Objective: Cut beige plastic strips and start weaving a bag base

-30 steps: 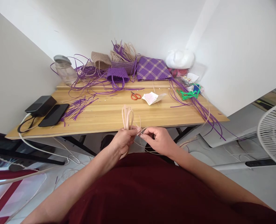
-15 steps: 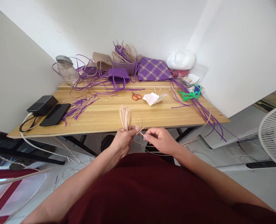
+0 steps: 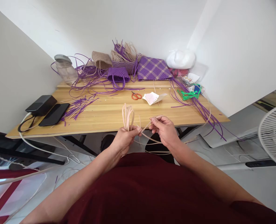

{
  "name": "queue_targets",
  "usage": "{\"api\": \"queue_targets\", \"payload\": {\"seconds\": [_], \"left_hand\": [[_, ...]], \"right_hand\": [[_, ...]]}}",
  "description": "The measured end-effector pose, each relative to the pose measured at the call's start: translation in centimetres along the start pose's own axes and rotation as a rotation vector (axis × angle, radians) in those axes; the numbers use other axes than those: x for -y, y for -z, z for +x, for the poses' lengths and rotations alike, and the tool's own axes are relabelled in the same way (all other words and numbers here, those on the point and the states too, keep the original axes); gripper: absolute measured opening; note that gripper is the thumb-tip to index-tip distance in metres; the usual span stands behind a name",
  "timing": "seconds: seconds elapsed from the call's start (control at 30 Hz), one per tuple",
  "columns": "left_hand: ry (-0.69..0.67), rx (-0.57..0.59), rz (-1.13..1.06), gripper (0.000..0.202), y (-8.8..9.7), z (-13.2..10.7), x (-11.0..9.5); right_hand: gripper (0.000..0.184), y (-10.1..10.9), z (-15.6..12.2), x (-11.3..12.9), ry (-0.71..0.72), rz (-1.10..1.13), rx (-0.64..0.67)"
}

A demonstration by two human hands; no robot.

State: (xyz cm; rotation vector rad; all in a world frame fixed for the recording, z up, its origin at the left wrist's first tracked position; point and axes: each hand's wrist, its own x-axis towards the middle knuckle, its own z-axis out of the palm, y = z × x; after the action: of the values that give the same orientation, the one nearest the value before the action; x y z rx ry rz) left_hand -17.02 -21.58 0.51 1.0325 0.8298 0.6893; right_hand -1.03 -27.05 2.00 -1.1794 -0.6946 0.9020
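Note:
My left hand (image 3: 123,140) is closed around a bundle of beige strips (image 3: 128,116) whose looped tops stand up above the fist, just in front of the wooden table's (image 3: 109,115) near edge. My right hand (image 3: 164,130) pinches a single beige strip (image 3: 147,126) that runs from the bundle up to its fingertips. More beige strip trails down below both hands towards my lap.
On the table lie red scissors (image 3: 135,95), a folded white paper (image 3: 153,98), cut purple strips (image 3: 78,105), a phone (image 3: 54,114) and a black box (image 3: 41,105). Woven purple and beige baskets (image 3: 123,67) and a jar (image 3: 64,70) stand at the back. A fan (image 3: 274,135) is at right.
My right hand has risen and moved away from the left, drawing one beige strip out of the bundle. The left hand has stayed put.

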Motion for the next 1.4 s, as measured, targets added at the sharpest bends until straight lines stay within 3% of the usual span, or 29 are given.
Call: {"api": "queue_targets", "payload": {"seconds": [0.07,0.2,0.27,0.43,0.73,1.1,1.4], "left_hand": [[-0.003,0.003,0.006,0.032,0.0,0.0,0.1],[-0.022,0.01,0.024,0.035,-0.2,-0.1,0.1],[-0.022,0.017,0.024,0.036,-0.3,-0.2,0.1],[-0.02,0.107,0.0,0.033,-0.4,-0.5,0.1],[0.094,0.147,0.001,0.035,-0.3,-0.2,0.4],[0.135,0.132,-0.084,0.039,-0.2,-0.5,-0.2],[0.015,0.242,0.096,0.03,0.0,-0.6,-0.8]], "right_hand": [[0.037,0.1,-0.1,0.2,-0.063,-0.007,0.045],[0.042,-0.1,-0.7,0.3,-0.19,-0.197,0.326],[0.039,-0.3,-0.8,0.2,-0.213,-0.222,0.405],[0.031,-0.7,-0.2,-0.3,-0.314,-0.1,0.344],[0.032,-2.3,-0.6,-1.7,-0.182,0.067,0.139],[0.036,-2.0,-0.2,-1.5,-0.147,0.085,0.156],[0.031,-1.7,-0.5,-1.3,-0.12,0.103,0.158]]}}
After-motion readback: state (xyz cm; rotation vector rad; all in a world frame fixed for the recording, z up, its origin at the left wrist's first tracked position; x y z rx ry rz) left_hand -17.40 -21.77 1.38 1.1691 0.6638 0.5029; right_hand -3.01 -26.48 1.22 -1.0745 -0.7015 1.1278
